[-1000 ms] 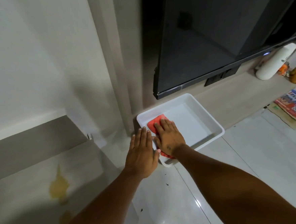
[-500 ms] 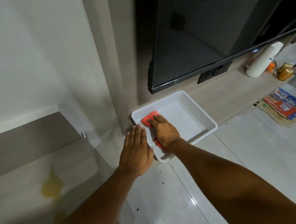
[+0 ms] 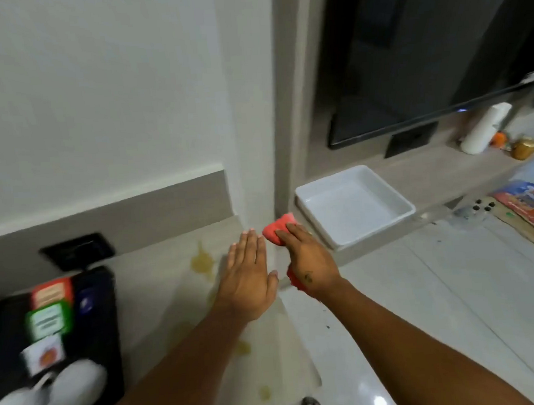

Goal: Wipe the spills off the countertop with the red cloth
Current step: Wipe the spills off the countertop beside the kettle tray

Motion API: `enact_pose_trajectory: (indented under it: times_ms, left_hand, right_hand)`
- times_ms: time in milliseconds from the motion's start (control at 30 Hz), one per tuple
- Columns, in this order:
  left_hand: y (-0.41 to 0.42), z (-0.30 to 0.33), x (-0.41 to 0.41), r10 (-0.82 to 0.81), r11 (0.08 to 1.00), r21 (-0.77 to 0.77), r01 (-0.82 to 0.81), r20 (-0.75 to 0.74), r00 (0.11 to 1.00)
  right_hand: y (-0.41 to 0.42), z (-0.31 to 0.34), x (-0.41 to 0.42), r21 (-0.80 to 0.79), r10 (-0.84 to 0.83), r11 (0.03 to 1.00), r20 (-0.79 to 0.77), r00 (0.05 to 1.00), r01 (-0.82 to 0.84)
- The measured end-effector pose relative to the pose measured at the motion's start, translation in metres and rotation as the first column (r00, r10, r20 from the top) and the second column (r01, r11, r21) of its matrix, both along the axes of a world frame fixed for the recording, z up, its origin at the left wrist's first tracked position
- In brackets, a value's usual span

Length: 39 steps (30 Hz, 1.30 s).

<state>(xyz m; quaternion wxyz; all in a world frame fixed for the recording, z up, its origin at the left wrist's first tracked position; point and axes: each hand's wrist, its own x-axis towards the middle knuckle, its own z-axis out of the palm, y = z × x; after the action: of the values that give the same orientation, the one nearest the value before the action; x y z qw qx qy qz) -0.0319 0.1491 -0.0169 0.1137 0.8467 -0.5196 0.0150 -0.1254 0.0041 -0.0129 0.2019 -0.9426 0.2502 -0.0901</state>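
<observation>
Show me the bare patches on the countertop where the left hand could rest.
Bare countertop lies between the black tray and the yellow spills, where the left hand hovers. Left end is crowded with the tray. The right hand holds the red cloth.

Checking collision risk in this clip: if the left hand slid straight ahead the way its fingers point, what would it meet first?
The left hand lies flat and open on the countertop, fingers pointing at the white wall corner. That corner probably comes first; the yellow spill sits just left of that line.

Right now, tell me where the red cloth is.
In the head view the red cloth is held in the right hand, just left of the white tray and right of the yellow spill on the countertop.
</observation>
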Motion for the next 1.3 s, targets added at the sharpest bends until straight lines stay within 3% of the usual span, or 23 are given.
enact_pose_trajectory:
  times_ms: [167,267,500,600,767,900,1100,1300]
  left_hand:
    - [0.119,-0.011,-0.005,0.107,0.994,0.039,-0.105,-0.041,0.993]
    - [0.18,-0.036,-0.008,0.154,0.986,0.085,-0.147,-0.093,0.984]
    - [0.272,-0.094,-0.026,0.249,0.944,0.255,-0.21,-0.132,0.959]
    - [0.286,-0.102,-0.025,0.262,0.934,0.284,-0.218,-0.127,0.957]
    - [0.289,-0.111,-0.02,0.231,0.945,0.267,-0.19,-0.131,0.964]
    - [0.288,-0.118,-0.017,0.234,0.948,0.249,-0.199,-0.12,0.965]
    - [0.289,-0.121,-0.016,0.234,0.951,0.237,-0.199,-0.131,0.963]
    - [0.287,-0.119,-0.015,0.236,0.946,0.258,-0.198,-0.125,0.964]
  right_hand:
    - [0.1,-0.021,-0.023,0.111,0.023,0.993,0.076,0.997,-0.031]
    - [0.143,-0.044,-0.045,0.207,-0.088,0.976,0.118,0.989,0.062]
    - [0.207,-0.089,-0.092,0.355,-0.296,0.899,0.057,0.954,0.257]
    - [0.209,-0.1,-0.085,0.273,-0.305,0.915,-0.015,0.952,0.297]
    - [0.187,-0.109,-0.052,0.065,-0.219,0.972,-0.1,0.971,0.226]
    - [0.192,-0.112,-0.016,0.047,-0.201,0.977,-0.111,0.973,0.208]
    - [0.191,-0.12,-0.055,0.03,-0.223,0.973,-0.125,0.967,0.228]
    - [0.153,-0.11,0.025,0.031,-0.253,0.966,-0.12,0.96,0.258]
